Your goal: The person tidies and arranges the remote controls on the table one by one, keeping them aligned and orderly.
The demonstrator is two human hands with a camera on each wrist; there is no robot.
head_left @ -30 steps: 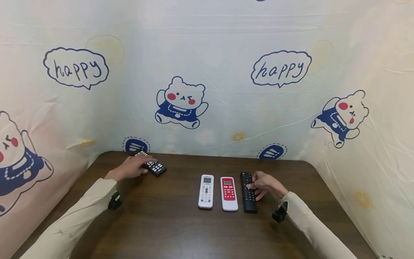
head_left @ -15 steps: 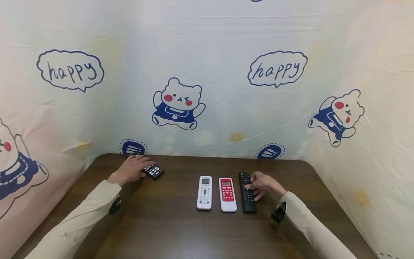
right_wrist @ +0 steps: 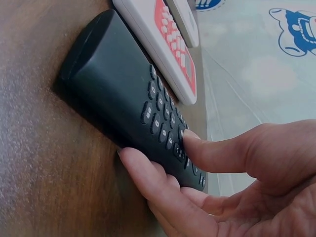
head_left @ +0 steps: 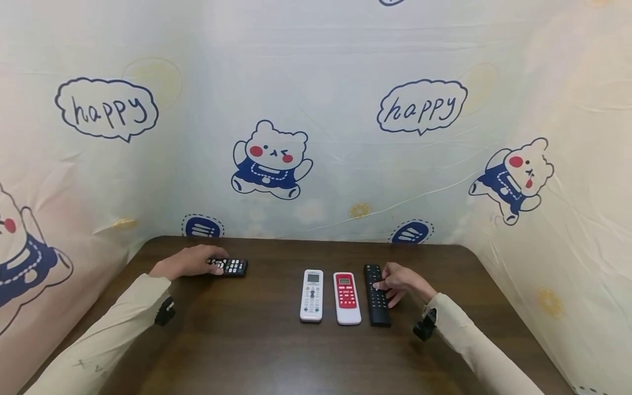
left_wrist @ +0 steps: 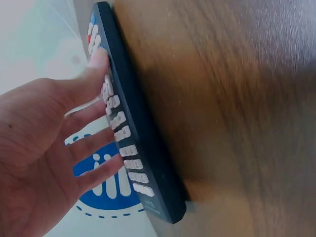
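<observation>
At the far left of the table, my left hand (head_left: 190, 261) holds a black remote control with pale buttons (head_left: 236, 267). In the left wrist view the thumb (left_wrist: 99, 61) presses on the button face of this remote (left_wrist: 155, 158), while the other fingers reach to its far edge. Right of centre, my right hand (head_left: 404, 281) grips a longer all-black remote control (head_left: 379, 314) lying lengthwise. Its thumb (right_wrist: 195, 143) is on the buttons and the fingers are along the side of that remote (right_wrist: 111, 79), as the right wrist view shows.
A white remote (head_left: 311, 307) and a red-and-white remote (head_left: 348, 315) lie side by side, just left of the all-black one. They stand on a dark brown wooden table (head_left: 257, 340). A printed cloth (head_left: 345, 109) hangs behind and around it.
The left remote has turned from slanting to lying crosswise, with my left hand moving along with it. My right hand has kept its grip in place. The head view has shifted slightly.
</observation>
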